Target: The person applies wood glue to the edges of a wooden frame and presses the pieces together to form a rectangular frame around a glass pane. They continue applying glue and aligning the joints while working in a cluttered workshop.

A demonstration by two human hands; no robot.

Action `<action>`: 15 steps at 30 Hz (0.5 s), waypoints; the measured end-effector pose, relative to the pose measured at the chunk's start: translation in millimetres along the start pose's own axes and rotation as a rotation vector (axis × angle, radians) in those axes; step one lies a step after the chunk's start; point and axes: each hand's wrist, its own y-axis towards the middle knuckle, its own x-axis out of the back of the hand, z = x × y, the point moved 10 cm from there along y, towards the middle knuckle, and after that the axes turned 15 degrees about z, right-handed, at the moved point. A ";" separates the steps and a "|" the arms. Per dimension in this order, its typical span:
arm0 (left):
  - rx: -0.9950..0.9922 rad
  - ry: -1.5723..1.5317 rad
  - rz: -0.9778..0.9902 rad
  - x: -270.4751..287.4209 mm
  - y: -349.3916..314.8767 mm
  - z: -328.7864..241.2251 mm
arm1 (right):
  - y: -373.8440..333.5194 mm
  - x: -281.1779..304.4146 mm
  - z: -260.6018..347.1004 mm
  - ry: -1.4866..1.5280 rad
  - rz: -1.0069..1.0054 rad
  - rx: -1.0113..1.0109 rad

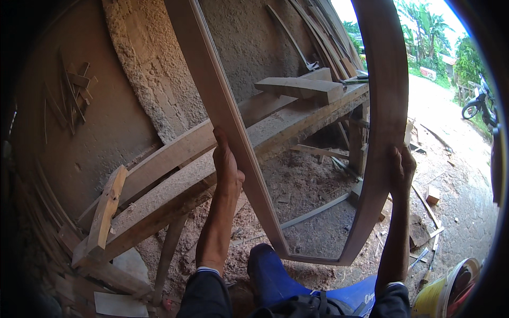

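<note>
A large wooden frame (389, 100), open in the middle, stands up in front of me, its lower rail just above my knees. Its right side bows outward in the fisheye picture; the left side leans, with a grooved inner edge. My left hand (227, 159) is closed round the left side, thumb pointing up along it. On the right side, my right hand (403, 167) grips the outer edge, its fingers partly hidden behind the wood. Through the opening shows a rough wooden workbench (201, 172), dusted with shavings, with a short wooden block (302, 89) on top.
Wood shavings (302, 183) cover the floor under the bench. Long thin strips (323, 37) lean on the back wall. A yellow bucket (437, 294) stands at lower right, near scattered offcuts (432, 195). Outside at far right is a parked motorcycle (477, 100).
</note>
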 end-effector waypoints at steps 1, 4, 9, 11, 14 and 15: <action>-0.003 0.005 -0.010 8.9 -4.8 -1.9 | 3.2 -7.6 -0.6 -0.030 0.018 0.010; -0.056 -0.001 -0.036 31.3 -15.0 -10.3 | 10.1 -30.8 -6.1 -0.042 0.061 0.033; -0.163 0.011 -0.151 60.8 -36.9 -25.4 | 18.4 -61.9 -12.8 0.019 0.084 0.109; -0.175 0.029 -0.199 66.7 -45.6 -27.9 | 23.5 -71.9 -21.0 0.027 0.133 0.100; -0.206 0.088 -0.269 74.1 -56.2 -35.8 | 33.7 -84.6 -37.6 0.063 0.118 0.109; -0.217 0.115 -0.284 75.9 -59.0 -38.8 | 35.7 -88.1 -42.8 0.078 0.103 0.119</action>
